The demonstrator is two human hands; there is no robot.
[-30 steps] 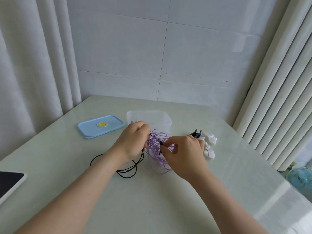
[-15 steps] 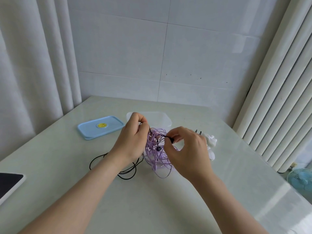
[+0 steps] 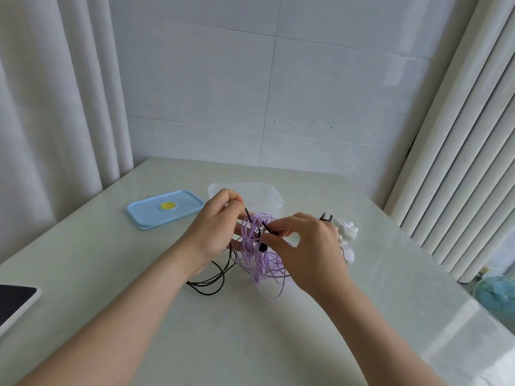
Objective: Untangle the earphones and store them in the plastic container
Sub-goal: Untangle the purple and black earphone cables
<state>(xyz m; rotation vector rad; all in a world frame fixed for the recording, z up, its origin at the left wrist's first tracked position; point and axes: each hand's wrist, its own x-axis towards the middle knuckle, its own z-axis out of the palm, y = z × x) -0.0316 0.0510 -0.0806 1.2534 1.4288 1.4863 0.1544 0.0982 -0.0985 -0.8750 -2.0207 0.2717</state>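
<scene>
Corner of a room. White tiled wall at the far side, pale pleated curtains hanging on the left, and more pale pleats on the right. A small blue fan sits low beyond the table's right edge.

The table is pale green, smooth and glossy, with window light reflected along its right side. A dark-screened tablet lies at the near left edge.

Both hands are close together over the middle of the table. The left hand pinches the black earphone cable between its fingertips. The right hand pinches another black stretch between thumb and forefinger. The purple earphones hang tangled between the two hands, with loops trailing down to the table. The black cable's slack curls on the table below the left wrist.

The clear plastic container stands open just beyond the hands. Its blue lid, which has a yellow smiley disc, lies flat to the left of it, apart from it.

A white bundle lies just right of the right hand, with a small black piece at its far side. I cannot tell what either is.
</scene>
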